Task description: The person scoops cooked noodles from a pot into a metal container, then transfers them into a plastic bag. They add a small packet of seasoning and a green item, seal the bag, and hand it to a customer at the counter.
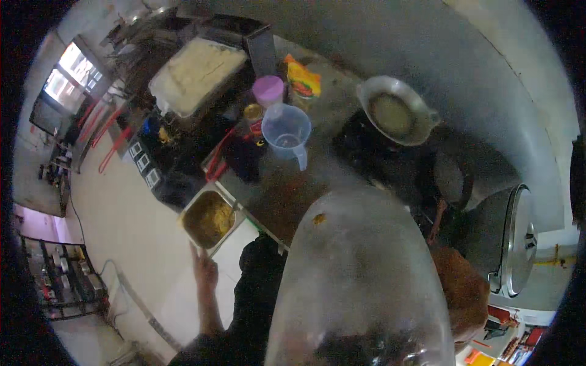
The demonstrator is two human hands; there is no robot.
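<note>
My left hand [206, 270] grips the near edge of a rectangular steel food pan [185, 219], holding it out over the pale floor beside the counter. Yellow, crumbly food [220, 218] lies along one side inside it. A large translucent sheet [361, 270], probably a clear shield close to the camera, blurs the middle of the view. Past its right edge a brown shape [460, 293] may be my right arm, but the hand itself cannot be made out. On the counter [284, 196] ahead stands a clear plastic measuring jug [287, 130].
A metal wok [396, 112] with liquid sits over a dark stove [361, 142]. Behind the jug are a purple-lidded tub [268, 89] and a yellow packet [304, 80]. A white-filled tray [199, 75] rests on black equipment at left; a large lidded pot [519, 247] stands right.
</note>
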